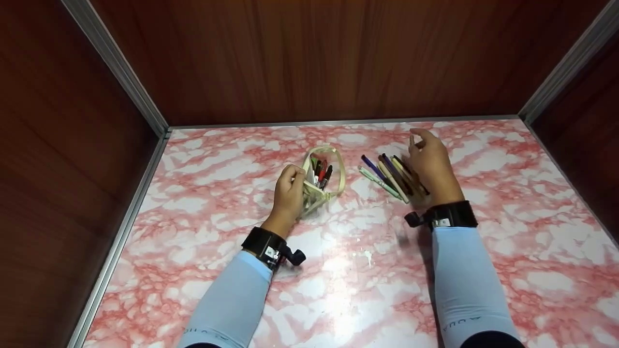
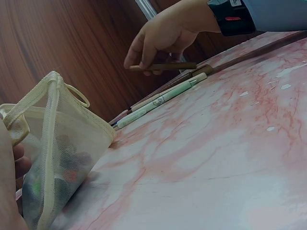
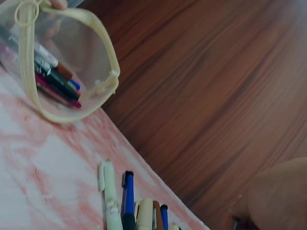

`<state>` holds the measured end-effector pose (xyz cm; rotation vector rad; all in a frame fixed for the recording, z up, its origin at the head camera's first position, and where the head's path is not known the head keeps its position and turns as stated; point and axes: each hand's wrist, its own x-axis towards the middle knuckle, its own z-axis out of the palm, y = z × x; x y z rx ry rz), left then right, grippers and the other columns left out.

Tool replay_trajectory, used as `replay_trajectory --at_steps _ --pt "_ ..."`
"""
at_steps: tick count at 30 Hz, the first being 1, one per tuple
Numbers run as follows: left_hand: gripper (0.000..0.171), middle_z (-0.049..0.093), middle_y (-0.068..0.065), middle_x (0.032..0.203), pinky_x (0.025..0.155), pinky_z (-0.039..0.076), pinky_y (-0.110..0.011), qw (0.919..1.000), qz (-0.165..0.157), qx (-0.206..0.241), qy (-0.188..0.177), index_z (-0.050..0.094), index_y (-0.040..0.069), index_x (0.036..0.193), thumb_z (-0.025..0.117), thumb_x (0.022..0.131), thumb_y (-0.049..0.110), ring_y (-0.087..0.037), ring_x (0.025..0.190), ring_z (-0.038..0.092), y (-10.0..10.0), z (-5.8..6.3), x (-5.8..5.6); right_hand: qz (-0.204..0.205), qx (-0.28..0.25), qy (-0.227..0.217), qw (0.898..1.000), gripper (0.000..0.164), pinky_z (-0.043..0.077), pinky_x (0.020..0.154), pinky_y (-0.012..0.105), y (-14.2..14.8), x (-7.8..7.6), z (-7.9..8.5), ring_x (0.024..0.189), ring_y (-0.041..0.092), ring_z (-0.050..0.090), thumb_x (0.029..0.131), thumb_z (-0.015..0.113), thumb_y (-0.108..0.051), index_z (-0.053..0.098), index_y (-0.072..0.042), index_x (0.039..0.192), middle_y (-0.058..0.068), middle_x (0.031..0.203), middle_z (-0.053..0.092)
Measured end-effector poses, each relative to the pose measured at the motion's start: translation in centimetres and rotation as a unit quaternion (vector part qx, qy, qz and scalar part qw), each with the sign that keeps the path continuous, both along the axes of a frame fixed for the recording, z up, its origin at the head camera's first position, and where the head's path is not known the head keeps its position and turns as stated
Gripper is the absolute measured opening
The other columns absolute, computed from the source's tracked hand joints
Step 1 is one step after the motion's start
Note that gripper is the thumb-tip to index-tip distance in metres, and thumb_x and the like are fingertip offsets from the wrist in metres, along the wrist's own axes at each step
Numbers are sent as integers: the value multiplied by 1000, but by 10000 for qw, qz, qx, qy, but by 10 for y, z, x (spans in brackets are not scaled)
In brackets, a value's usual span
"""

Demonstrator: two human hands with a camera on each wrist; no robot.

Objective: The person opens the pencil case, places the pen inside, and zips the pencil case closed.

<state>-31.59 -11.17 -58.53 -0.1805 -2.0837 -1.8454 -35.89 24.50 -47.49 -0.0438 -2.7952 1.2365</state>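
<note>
My left hand [image 1: 288,191] grips the near-left edge of a cream mesh pencil pouch [image 1: 342,176]. The pouch gapes, with several pens and markers [image 1: 323,171] inside, among them red and black ones; its mesh side [image 2: 72,153] fills the left of the left wrist view. My right hand [image 1: 432,162] is over the far-right end of a row of loose pens [image 1: 394,179]. A brown pen [image 2: 172,66] is pinched between its thumb and fingers, best seen in the left wrist view. The row has a mint-green pen [image 3: 110,196], a blue pen [image 3: 128,199] and beige and brown ones.
The pens and pouch lie on a red-and-white marbled tabletop [image 1: 338,290]. Dark wood panels [image 1: 314,63] enclose it at the back and both sides, with metal strips [image 1: 121,72] along the corners. A black band with a small camera [image 1: 449,215] is on each wrist.
</note>
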Motion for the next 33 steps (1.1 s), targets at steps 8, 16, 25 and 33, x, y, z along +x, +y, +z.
replay_trajectory --at_steps 8,16,25,33 --pt "17 61 6 100 83 55 -27 10000 -4 -38 -90 70 15 98 61 112 19 -13 95 60 -3 -19 -15 -219 -527 314 9979 48 55 81 27 -7 2 9 101 24 74 115 59 -25 60 -14 162 24 137 70" --pt "17 61 3 101 81 55 -30 9999 -42 19 -154 68 14 98 61 113 21 -14 95 60 -1 -3 -2 -484 -1212 615 9895 48 64 72 22 -14 2 14 89 12 73 111 64 -17 61 -8 158 13 121 72" --pt "21 57 -4 99 77 48 -25 9999 -23 1 -122 67 0 100 56 113 12 -13 86 54 5 28 19 -251 -2170 638 9738 48 69 75 27 -26 -1 12 72 2 77 109 66 -6 55 0 156 6 109 67" --pt "19 58 -5 100 84 50 -25 9998 46 -81 -159 67 -3 100 57 112 8 -14 95 57 6 32 20 -192 -2524 814 9640 44 70 74 30 -35 -4 8 69 4 78 107 67 -1 53 3 148 6 102 70"
